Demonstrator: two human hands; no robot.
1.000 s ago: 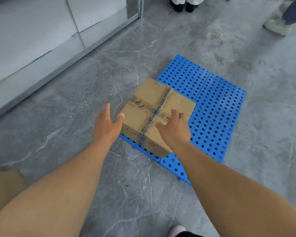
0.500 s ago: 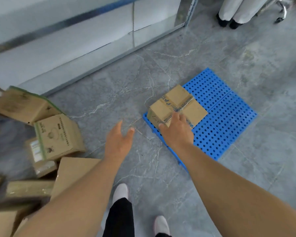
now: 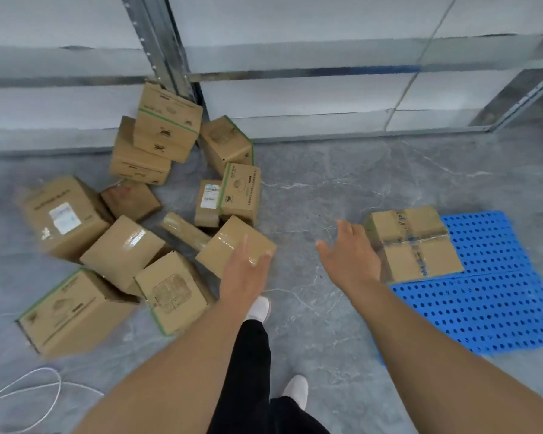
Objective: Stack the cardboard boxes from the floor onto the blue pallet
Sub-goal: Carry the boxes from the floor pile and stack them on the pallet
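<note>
Both hands empty, fingers spread: left hand (image 3: 243, 270) mid-frame over box pile (image 3: 132, 227), right hand (image 3: 348, 256) beside taped box (image 3: 414, 242) on blue pallet (image 3: 489, 308).

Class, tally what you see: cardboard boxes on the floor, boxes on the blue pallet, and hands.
Boxes on the floor: 12
Box on the pallet (pallet): 1
Hands, left hand and right hand: 2
Total: 15

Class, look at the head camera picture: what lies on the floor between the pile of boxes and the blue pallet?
In the head view, only bare grey floor separates the pile of boxes from the blue pallet; nearer the camera, a white shoe.
</note>
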